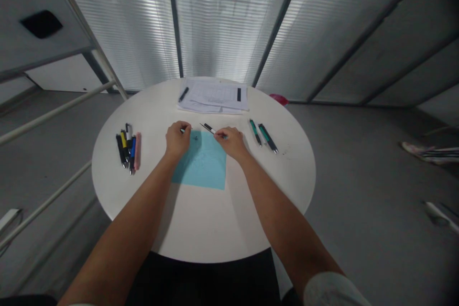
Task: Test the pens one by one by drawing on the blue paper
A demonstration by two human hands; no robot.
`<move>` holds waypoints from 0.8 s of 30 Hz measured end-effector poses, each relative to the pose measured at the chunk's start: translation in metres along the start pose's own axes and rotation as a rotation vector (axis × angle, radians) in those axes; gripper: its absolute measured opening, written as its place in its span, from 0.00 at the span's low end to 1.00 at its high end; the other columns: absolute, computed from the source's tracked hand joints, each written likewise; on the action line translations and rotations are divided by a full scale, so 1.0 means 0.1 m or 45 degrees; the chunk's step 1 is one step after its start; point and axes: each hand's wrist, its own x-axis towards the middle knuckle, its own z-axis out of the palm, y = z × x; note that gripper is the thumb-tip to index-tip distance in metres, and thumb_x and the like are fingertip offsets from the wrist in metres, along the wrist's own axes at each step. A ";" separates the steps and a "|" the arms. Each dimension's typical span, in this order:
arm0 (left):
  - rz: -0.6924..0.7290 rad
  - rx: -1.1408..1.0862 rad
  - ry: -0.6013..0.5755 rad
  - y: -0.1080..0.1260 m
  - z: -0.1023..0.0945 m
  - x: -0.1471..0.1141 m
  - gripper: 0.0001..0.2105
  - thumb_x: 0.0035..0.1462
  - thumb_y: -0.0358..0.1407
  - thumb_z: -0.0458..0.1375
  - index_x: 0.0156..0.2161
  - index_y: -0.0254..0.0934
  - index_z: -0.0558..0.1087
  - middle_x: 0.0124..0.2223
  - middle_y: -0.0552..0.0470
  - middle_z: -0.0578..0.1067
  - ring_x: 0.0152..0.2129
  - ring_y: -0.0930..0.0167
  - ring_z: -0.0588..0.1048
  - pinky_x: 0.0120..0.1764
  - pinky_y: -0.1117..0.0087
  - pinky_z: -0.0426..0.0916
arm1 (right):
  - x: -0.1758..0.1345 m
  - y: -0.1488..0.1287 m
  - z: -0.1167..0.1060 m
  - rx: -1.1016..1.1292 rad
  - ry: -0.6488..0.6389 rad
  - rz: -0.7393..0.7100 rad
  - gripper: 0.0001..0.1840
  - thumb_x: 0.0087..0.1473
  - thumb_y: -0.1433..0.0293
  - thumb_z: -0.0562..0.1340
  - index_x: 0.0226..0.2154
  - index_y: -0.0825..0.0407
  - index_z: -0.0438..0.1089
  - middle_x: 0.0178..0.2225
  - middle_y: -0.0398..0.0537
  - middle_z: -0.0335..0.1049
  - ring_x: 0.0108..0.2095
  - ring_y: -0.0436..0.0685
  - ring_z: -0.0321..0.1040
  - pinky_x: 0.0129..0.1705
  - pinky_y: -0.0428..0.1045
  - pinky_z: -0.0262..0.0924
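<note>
A sheet of light blue paper (202, 167) lies on the table under both hands. My right hand (231, 141) is closed on a black-and-white pen (208, 128), whose thin tip points away to the left, past the sheet's far edge. Over the paper's far left corner, my left hand (177, 139) has its fingers pinched together. A small dark and light piece shows at those fingertips, too small to name. Between the hands, a tiny dark mark or part (195, 138) is on the blue sheet.
The round white table (211, 224) holds several pens (124, 146) and a pink pen-like item (137, 150) at left. Green-and-black pens (268, 137) lie at right. Printed papers (215, 95) with a black pen (183, 94) are at the back. White rails (57, 107) stand left.
</note>
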 end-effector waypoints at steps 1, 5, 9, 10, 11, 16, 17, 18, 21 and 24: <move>-0.014 0.028 -0.024 0.00 0.00 -0.01 0.05 0.53 0.37 0.57 0.32 0.40 0.74 0.33 0.48 0.75 0.30 0.66 0.71 0.39 0.65 0.64 | 0.00 0.00 0.00 -0.008 -0.015 -0.008 0.05 0.53 0.64 0.64 0.31 0.44 0.76 0.32 0.43 0.74 0.39 0.57 0.65 0.45 0.54 0.52; -0.041 0.088 -0.069 0.03 0.01 -0.03 0.03 0.50 0.35 0.60 0.32 0.42 0.75 0.32 0.46 0.76 0.34 0.62 0.72 0.44 0.60 0.62 | 0.00 0.00 0.00 -0.025 -0.040 -0.020 0.04 0.52 0.64 0.64 0.32 0.44 0.76 0.31 0.42 0.74 0.38 0.56 0.64 0.46 0.55 0.51; -0.046 0.023 -0.097 0.06 0.00 -0.05 0.02 0.47 0.34 0.62 0.30 0.42 0.77 0.30 0.45 0.76 0.38 0.58 0.72 0.48 0.55 0.61 | 0.00 -0.01 0.00 -0.023 -0.041 -0.019 0.04 0.51 0.65 0.65 0.32 0.44 0.76 0.32 0.43 0.74 0.38 0.56 0.64 0.46 0.55 0.51; -0.048 0.001 -0.105 0.06 0.00 -0.04 0.02 0.46 0.34 0.63 0.29 0.42 0.77 0.30 0.44 0.76 0.39 0.58 0.72 0.48 0.55 0.61 | 0.00 -0.01 0.00 -0.022 -0.042 -0.021 0.04 0.51 0.65 0.65 0.32 0.44 0.76 0.32 0.43 0.74 0.38 0.56 0.64 0.46 0.55 0.51; -0.050 -0.007 -0.111 0.06 0.00 -0.04 0.02 0.46 0.34 0.63 0.29 0.41 0.77 0.30 0.44 0.76 0.39 0.58 0.72 0.48 0.55 0.61 | -0.01 -0.01 0.00 -0.022 -0.042 -0.023 0.04 0.51 0.65 0.64 0.31 0.44 0.76 0.32 0.43 0.74 0.38 0.56 0.64 0.47 0.55 0.51; -0.035 0.033 -0.119 0.05 0.00 -0.04 0.03 0.48 0.33 0.61 0.30 0.42 0.77 0.31 0.45 0.76 0.36 0.60 0.72 0.46 0.58 0.63 | -0.01 -0.01 0.00 -0.016 -0.034 -0.028 0.05 0.52 0.66 0.63 0.31 0.44 0.76 0.32 0.43 0.74 0.38 0.57 0.64 0.47 0.55 0.52; -0.031 0.023 -0.115 0.05 0.00 -0.04 0.03 0.48 0.33 0.61 0.30 0.41 0.77 0.32 0.45 0.76 0.36 0.62 0.72 0.45 0.59 0.63 | -0.01 -0.01 0.00 0.009 -0.024 -0.025 0.05 0.53 0.66 0.62 0.31 0.44 0.75 0.32 0.43 0.74 0.38 0.56 0.65 0.47 0.55 0.53; -0.031 0.003 -0.104 0.05 0.00 -0.04 0.04 0.49 0.33 0.60 0.31 0.41 0.78 0.33 0.45 0.77 0.35 0.63 0.73 0.44 0.61 0.64 | 0.00 0.00 0.00 0.051 -0.006 -0.023 0.06 0.53 0.66 0.62 0.32 0.45 0.75 0.32 0.43 0.74 0.38 0.56 0.65 0.47 0.54 0.53; -0.075 -0.133 -0.003 0.07 -0.01 -0.03 0.08 0.51 0.36 0.57 0.34 0.40 0.77 0.33 0.48 0.76 0.32 0.66 0.72 0.40 0.65 0.66 | 0.03 0.04 -0.01 0.238 0.163 0.018 0.07 0.53 0.67 0.60 0.30 0.48 0.74 0.33 0.44 0.73 0.37 0.54 0.66 0.47 0.52 0.56; -0.221 -0.480 0.111 0.11 -0.04 0.01 0.09 0.49 0.37 0.56 0.34 0.38 0.76 0.31 0.50 0.75 0.28 0.69 0.71 0.34 0.68 0.66 | 0.07 0.10 -0.01 0.453 0.383 0.168 0.09 0.52 0.66 0.58 0.30 0.50 0.72 0.32 0.44 0.73 0.35 0.54 0.67 0.45 0.51 0.59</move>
